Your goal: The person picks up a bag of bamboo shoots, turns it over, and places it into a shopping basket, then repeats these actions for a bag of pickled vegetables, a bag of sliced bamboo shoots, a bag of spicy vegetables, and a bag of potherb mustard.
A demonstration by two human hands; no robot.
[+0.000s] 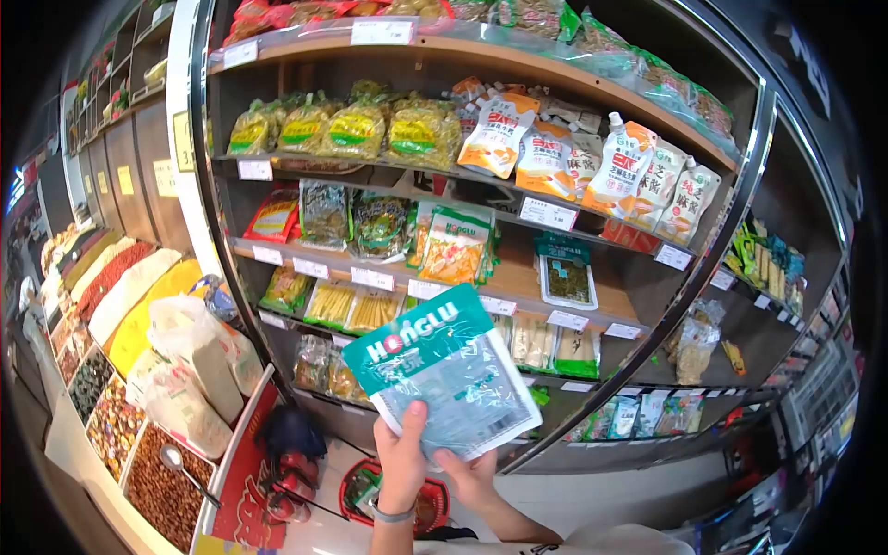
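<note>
Bright even shop light from overhead, glare on the shiny packet and shelf bags, soft shadows under shelf boards, heavy fisheye bending at edges, black vignette corners, slight blur toward the rim, center sharp.

The packet is a flat plastic bag. Its top part is a teal green band with the word HONGLU in big white letters, and one letter is red. The rest of the bag is see-through with a pale blue-grey look and small print on it. It is tilted, so the green band sits up on the left side and the clear part slopes down to the right. It is held up in the air in front of the shelf, over the lower rows. The bottom edge of the packet is held from below. It looks smooth and closed.
</note>
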